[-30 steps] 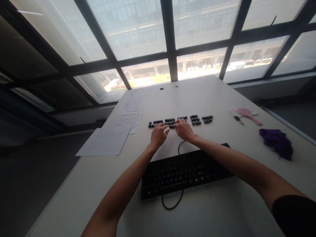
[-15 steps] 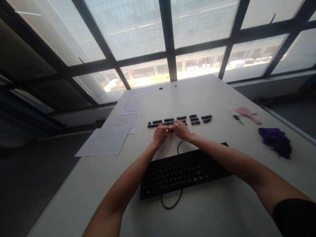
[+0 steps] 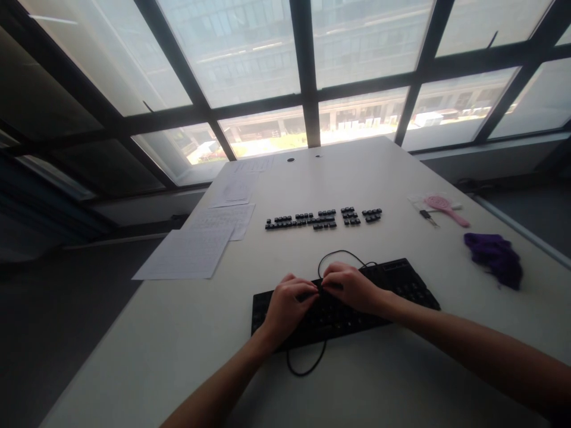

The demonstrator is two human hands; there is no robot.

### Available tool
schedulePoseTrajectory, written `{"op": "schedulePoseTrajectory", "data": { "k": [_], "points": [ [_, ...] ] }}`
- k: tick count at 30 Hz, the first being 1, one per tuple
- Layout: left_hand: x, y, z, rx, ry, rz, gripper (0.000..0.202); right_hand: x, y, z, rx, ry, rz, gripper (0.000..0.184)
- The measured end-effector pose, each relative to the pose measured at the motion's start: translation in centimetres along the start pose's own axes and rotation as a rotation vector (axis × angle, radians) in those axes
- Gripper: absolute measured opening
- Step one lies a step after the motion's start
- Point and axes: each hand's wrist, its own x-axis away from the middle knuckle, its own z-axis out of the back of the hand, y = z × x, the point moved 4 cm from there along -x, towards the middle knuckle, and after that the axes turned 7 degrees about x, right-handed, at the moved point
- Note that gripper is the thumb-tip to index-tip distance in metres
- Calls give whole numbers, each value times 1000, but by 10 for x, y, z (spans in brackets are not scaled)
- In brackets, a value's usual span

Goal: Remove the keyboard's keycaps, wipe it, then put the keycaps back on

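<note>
A black keyboard (image 3: 414, 285) lies on the white table close to me, partly covered by my hands. Above its upper rows, my left hand (image 3: 289, 300) and my right hand (image 3: 350, 286) almost meet at the fingertips. Both are closed in a pinch on a small dark keycap (image 3: 320, 286) between them; the fingers hide most of it. Farther back, loose black keycaps (image 3: 285, 222) stand in rows and small groups, apart from my hands. The keyboard's black cable (image 3: 341, 251) loops out behind it, and another loop shows in front.
Printed sheets of paper (image 3: 182, 255) overlap along the left edge. To the right lie a pink hairbrush (image 3: 441, 205), a small key (image 3: 429, 217) and a crumpled purple cloth (image 3: 493, 257). Large windows (image 3: 357, 41) stand beyond the table's far end.
Both hands have moved back toward me, from the keycap rows to over the keyboard, still pinched together. The front keycaps they covered now show.
</note>
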Motion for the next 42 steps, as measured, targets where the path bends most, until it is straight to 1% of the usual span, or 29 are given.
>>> {"op": "schedulePoseTrajectory", "data": {
  "k": [3, 6, 11, 14, 19, 24, 26, 28, 30, 32, 33, 35, 37, 38, 40, 42],
  "points": [
    [13, 2, -11, -8, -37, -5, 7, 19, -8, -4, -17, -25, -7, 13],
    [16, 0, -16, -43, -62, -31, 7, 23, -9, -6, -18, -25, -4, 12],
    [19, 0, -17, -93, -54, -77, 7, 23, -11, -9, -7, -25, 45, 10],
    [21, 3, -17, -109, -65, -113, 10, 24, -13, -12, 9, -23, 85, 14],
    [21, 6, -17, -145, -93, -157, 13, 25, -14, -12, 15, -32, 108, 19],
    [24, 8, -17, -215, -144, -181, 14, 25, -19, -8, 52, -92, 85, 15],
    [27, 10, -18, -219, -161, -178, 15, 26, -23, -6, 79, -105, 65, 16],
    [28, 10, -17, -198, -168, -155, 16, 27, -25, -6, 95, -106, 41, 19],
    [23, 9, -14, -152, -182, -114, 17, 26, -23, -5, 83, -107, 23, 19],
    [8, 4, -10, -103, -179, -74, 18, 19, -13, -2, 58, -86, -3, 18],
    [-4, 0, -6, -94, -158, -61, 17, 11, -5, 2, 63, -53, -29, 17],
    [-37, -14, 0, -124, -61, -50, 12, -11, 19, 12, 133, 49, -107, 14],
    [-74, -33, 5, -220, 69, -37, 14, -40, 47, 22, 292, 125, -195, 14],
    [-93, -42, 4, -267, 95, -27, 16, -56, 60, 24, 372, 134, -222, 16],
    [-125, -61, -2, -338, 125, -1, 18, -84, 82, 23, 516, 78, -248, 20],
    [-147, -75, -10, -372, 125, 15, 19, -104, 98, 19, 589, 19, -255, 21]
  ]
}}
